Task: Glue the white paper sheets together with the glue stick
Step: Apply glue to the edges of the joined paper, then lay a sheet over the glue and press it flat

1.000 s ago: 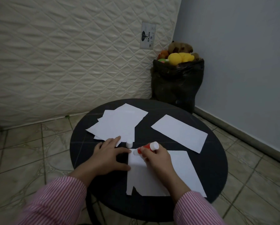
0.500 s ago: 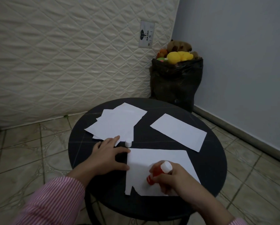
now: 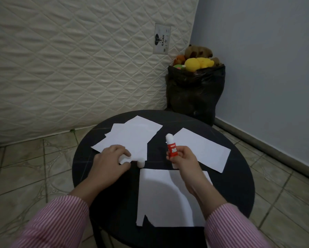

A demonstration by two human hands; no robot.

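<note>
Three lots of white paper lie on the round black table (image 3: 236,187): a stack of sheets (image 3: 132,136) at the back left, a single sheet (image 3: 203,149) at the right, and a large near sheet (image 3: 164,197) with a notched bottom edge. My right hand (image 3: 184,161) holds the red glue stick (image 3: 172,149) upright above the table, its white glue tip bare. My left hand (image 3: 110,160) pinches the near corner of the stack. The white cap (image 3: 140,163) stands beside that hand.
A quilted white mattress (image 3: 69,68) leans against the wall behind the table. A black bag (image 3: 195,93) full of plush toys stands in the corner at the back right. Tiled floor (image 3: 25,167) surrounds the table.
My right hand lifted the glue stick off the near sheet and turned it upright. My left hand left the near sheet's edge and took the corner of the stack.
</note>
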